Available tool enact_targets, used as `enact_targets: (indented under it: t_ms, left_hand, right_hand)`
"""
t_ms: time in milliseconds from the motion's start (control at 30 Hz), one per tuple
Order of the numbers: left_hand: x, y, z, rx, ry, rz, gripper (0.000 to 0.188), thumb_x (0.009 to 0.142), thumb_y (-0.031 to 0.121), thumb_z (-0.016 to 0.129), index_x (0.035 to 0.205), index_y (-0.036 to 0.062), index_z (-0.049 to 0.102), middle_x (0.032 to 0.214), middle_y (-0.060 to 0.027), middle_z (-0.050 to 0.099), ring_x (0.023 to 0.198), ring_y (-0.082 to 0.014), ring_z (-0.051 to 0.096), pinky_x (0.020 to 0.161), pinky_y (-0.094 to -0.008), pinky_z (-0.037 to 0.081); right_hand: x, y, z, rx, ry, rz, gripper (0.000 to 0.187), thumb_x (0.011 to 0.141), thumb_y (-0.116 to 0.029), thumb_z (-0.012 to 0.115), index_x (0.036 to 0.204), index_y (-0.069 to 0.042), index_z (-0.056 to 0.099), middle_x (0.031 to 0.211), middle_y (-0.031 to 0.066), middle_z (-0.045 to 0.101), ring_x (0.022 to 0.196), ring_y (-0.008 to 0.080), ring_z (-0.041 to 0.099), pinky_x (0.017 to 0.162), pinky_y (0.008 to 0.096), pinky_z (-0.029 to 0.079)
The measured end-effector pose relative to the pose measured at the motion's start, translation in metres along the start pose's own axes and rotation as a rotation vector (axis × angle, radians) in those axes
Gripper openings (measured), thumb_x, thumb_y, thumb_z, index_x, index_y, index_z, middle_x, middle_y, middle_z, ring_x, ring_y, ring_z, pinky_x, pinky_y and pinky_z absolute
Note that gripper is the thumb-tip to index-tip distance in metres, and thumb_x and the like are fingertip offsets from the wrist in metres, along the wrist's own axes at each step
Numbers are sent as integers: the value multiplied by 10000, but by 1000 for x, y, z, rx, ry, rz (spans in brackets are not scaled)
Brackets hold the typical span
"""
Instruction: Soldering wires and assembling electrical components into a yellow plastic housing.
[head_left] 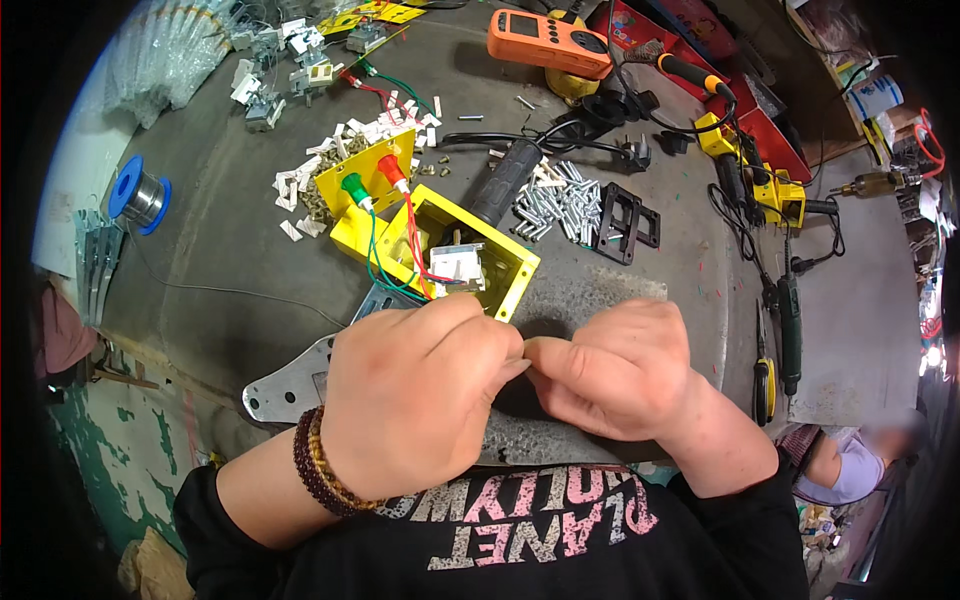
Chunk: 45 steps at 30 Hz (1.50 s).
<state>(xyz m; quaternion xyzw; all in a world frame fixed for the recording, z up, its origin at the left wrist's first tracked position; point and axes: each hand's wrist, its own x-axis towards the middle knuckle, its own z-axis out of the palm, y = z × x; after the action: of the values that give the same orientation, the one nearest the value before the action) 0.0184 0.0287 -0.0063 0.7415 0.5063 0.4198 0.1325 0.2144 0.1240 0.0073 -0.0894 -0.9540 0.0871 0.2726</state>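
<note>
The yellow box point(518, 286) sits open on the table point(220, 230), just beyond both hands; the left hand point(415, 385) partly hides its near edge. A white component point(457, 264) is inside the box. Red wires point(413, 235) and green wires point(372, 248) run to the box from the yellow panel point(340, 182), which stands tilted at its far left side.

The fingers of the left hand are curled together, tips meeting those of the right hand point(620, 365), whose fingers are also curled together. Whether a small part is clamped between them cannot be determined.

A metal bracket point(283, 392) extends left from beneath the left hand. Screws point(560, 205) lie beyond the box, beside a black frame point(627, 222). A solder spool point(140, 195) stands at far left; an orange meter point(548, 43) is at the rear.
</note>
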Motion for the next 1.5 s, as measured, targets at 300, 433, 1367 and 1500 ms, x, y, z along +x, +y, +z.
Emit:
enact_targets:
  t_ms: [300,433,1367,1500]
  left_hand:
    - [-5,3,-4,22,-14,-23,301,746,120,805,994,30,660,908,-130,671,758,-310,663,624,-367,518]
    - [-7,3,-4,34,14,-20,390,705,140,831,1038,24,665,967,-126,685,805,-300,676,640,-367,525]
    - [-24,-38,-80,304,7,-153,290,664,74,798,919,73,659,1005,-84,639,948,-304,608,776,-417,479]
    - [-29,-59,-92,381,-340,-219,193,689,24,743,844,77,640,961,-106,619,976,-320,583,818,-440,453]
  right_hand:
    - [-12,12,-12,138,-57,212,214,719,-173,843,882,-121,713,779,11,669,618,193,653,506,316,488]
    - [-16,12,-9,185,-32,223,209,722,-148,839,885,-109,714,770,19,663,617,193,650,514,314,493]
    - [-43,147,-120,265,344,1006,258,913,-167,711,1145,-66,658,842,-21,609,643,40,515,552,206,383]
    - [9,179,-110,447,564,916,463,961,-169,657,1405,-123,533,1168,37,612,765,38,537,604,190,397]
